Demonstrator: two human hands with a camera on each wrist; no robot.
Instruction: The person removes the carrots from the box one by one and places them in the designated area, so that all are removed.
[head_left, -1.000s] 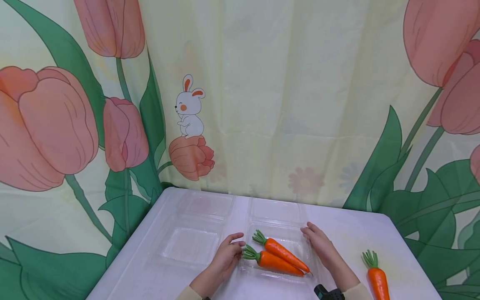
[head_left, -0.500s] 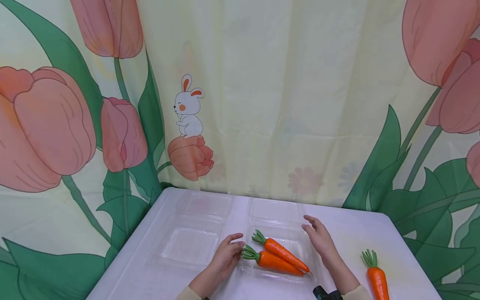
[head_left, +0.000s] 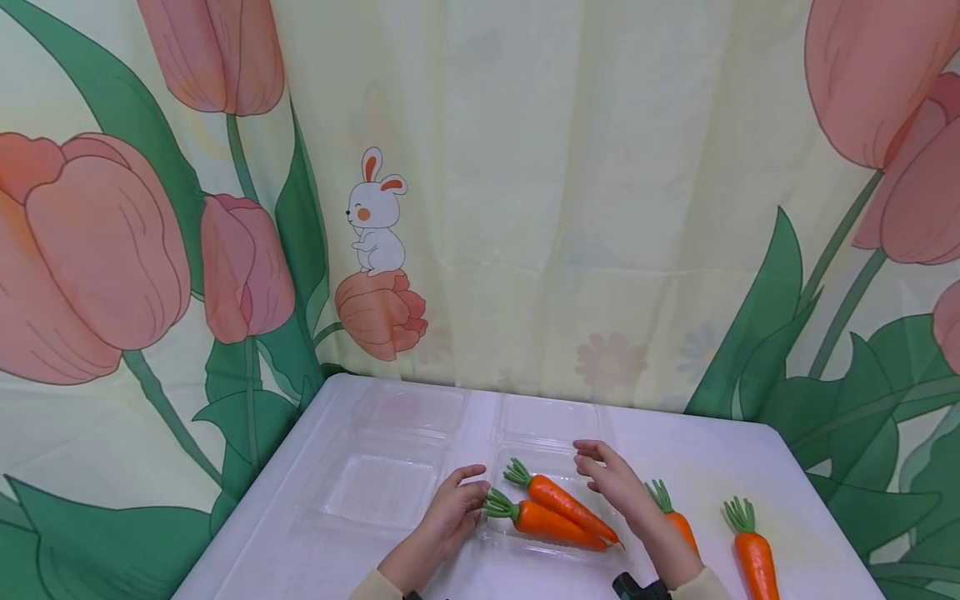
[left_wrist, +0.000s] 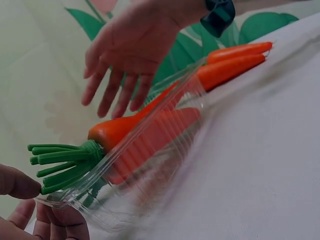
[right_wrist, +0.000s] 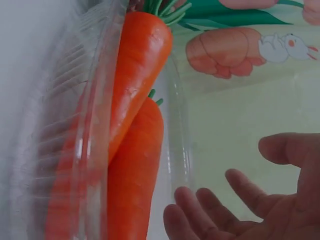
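We judge the packing partly done: two carrots (head_left: 558,510) lie in the clear tray (head_left: 557,450); two more (head_left: 753,554) remain on the counter (head_left: 750,467). Our left hand (head_left: 450,508) grips the tray's edge; our right hand (head_left: 611,477) hovers above, fingers spread and holding nothing.

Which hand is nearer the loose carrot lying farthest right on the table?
Right. The right hand hovers over the clear tray, left of that carrot; the left hand holds the tray's far-left edge.
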